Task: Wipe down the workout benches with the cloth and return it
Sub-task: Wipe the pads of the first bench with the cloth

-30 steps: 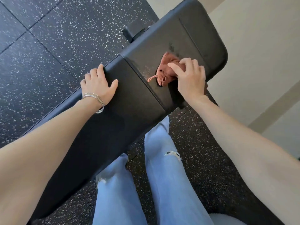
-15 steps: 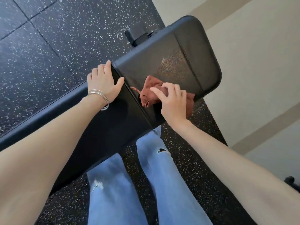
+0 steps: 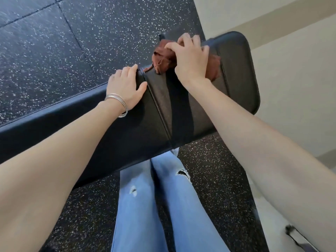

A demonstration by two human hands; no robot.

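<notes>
A black padded workout bench [image 3: 234, 73] runs from the lower left to the upper right, with a seam between its long pad and its short end pad. A crumpled rust-brown cloth [image 3: 161, 60] lies on the end pad near its far edge. My right hand [image 3: 190, 59] presses down on the cloth, fingers curled over it. My left hand [image 3: 125, 86], with thin silver bangles on the wrist, rests flat on the long pad's far edge, beside the seam. Part of the cloth is hidden under my right hand.
Black speckled rubber floor [image 3: 72, 42] surrounds the bench. A beige wall [image 3: 291, 42] rises just past the bench's right end. My legs in light blue jeans [image 3: 163, 206] stand against the bench's near side. A dark object [image 3: 294, 235] sits at the lower right.
My right hand has pushed the cloth from the near side of the end pad to its far edge. My left hand stays on the long pad by the seam.
</notes>
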